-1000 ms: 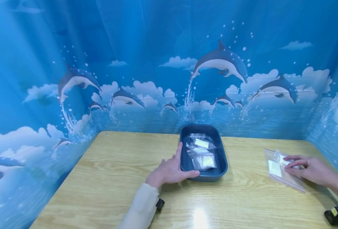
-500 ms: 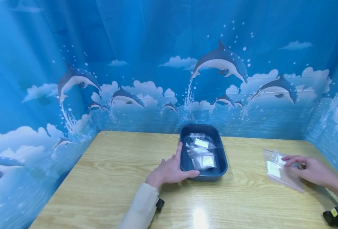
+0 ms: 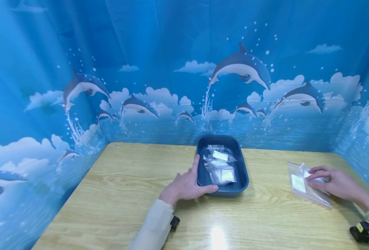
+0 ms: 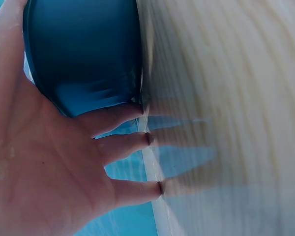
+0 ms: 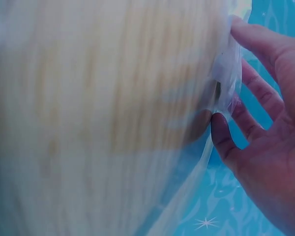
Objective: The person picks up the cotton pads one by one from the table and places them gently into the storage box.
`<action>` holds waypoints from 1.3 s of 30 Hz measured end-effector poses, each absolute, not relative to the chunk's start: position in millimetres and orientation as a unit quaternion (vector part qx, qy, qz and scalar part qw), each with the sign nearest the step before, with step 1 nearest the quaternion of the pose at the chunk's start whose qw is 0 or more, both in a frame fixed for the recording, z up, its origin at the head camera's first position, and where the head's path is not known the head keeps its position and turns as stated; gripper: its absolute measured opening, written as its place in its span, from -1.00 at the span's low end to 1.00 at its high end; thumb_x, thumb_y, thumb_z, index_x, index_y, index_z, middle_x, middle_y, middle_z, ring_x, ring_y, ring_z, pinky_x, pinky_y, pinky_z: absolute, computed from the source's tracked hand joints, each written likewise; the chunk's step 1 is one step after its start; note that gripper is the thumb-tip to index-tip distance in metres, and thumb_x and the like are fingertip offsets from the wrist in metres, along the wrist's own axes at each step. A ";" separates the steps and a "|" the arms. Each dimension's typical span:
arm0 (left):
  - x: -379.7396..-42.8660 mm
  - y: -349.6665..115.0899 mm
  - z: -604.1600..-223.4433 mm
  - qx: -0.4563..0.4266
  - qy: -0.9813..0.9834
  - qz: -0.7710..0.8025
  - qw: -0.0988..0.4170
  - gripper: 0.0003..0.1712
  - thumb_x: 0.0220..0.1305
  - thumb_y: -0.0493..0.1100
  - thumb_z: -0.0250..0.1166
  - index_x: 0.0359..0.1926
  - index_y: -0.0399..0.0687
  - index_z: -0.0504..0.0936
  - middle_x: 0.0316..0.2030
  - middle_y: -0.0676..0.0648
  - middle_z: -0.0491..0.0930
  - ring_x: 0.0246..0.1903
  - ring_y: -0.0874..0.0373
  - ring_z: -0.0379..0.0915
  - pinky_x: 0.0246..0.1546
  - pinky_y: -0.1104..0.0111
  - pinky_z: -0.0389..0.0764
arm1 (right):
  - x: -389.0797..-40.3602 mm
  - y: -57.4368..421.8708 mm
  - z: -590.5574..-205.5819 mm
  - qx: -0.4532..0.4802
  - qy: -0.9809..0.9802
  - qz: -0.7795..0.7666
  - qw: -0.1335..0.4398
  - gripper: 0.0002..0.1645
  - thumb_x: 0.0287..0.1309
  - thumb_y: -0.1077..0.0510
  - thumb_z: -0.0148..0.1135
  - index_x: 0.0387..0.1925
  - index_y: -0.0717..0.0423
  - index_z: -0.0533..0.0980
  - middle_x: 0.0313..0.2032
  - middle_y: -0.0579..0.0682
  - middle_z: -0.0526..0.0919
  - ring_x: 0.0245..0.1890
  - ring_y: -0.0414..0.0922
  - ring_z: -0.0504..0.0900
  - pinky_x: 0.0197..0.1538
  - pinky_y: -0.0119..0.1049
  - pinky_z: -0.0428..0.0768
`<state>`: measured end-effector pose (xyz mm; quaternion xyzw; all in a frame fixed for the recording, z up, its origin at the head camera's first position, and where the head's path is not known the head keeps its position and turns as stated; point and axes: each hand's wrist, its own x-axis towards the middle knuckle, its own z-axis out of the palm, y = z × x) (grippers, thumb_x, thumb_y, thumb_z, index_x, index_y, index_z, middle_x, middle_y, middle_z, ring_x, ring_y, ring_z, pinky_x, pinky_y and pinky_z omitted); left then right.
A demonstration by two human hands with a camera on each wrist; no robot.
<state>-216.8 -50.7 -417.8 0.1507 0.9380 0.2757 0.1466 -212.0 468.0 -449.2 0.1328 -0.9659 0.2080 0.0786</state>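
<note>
My left hand rests against the near left corner of a dark blue plastic tray. Its index finger lies along the left side and its thumb on the near rim. In the left wrist view the other fingers are straight and spread, their tips on the table. Small clear plastic bags with white labels lie inside the tray. At the right, my right hand pinches the film of a clear zip bag with a white label. Whether a second bag lies on it cannot be told.
The wooden table bears the tray near its back edge and the zip bag at the right. A blue curtain printed with dolphins encloses the back and sides. Black wrist cameras sit below the sleeves.
My right hand has shifted slightly left over the zip bag, and the film bunches up at its fingertips. The left hand and the tray have not moved.
</note>
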 end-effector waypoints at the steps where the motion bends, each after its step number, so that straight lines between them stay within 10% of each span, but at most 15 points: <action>1: -217.0 -50.5 -417.6 0.151 0.938 0.275 0.147 0.46 0.06 0.70 0.16 0.63 0.31 -0.54 0.55 -0.29 0.18 0.49 -0.26 0.23 0.55 -0.29 -0.02 | -212.3 467.9 -448.8 0.137 -0.965 0.206 0.082 -0.90 0.02 0.09 0.59 -0.38 -0.19 0.79 -0.09 0.17 0.70 -0.12 -0.79 0.21 -0.27 -0.51 0.45; 15: -219.9 -47.6 -416.2 0.155 0.938 0.276 0.142 0.46 0.05 0.72 0.15 0.63 0.30 -0.53 0.55 -0.29 0.18 0.50 -0.24 0.22 0.56 -0.28 -0.04 | -207.7 469.1 -446.9 0.195 -0.928 0.275 0.158 -0.74 -0.06 0.40 0.51 -0.38 -0.02 0.73 -0.16 -0.73 0.57 -0.16 -0.77 0.42 -0.32 -0.72 0.48; 39: -215.3 -51.8 -419.4 0.149 0.936 0.285 0.141 0.47 0.04 0.71 0.17 0.63 0.29 -0.51 0.55 -0.29 0.17 0.47 -0.32 0.26 0.54 -0.30 -0.01 | -188.7 433.4 -424.5 0.194 -0.921 0.244 0.235 -0.65 -0.15 0.37 0.57 -0.34 -0.12 0.75 -0.15 -0.71 0.60 -0.19 -0.76 0.46 -0.34 -0.71 0.49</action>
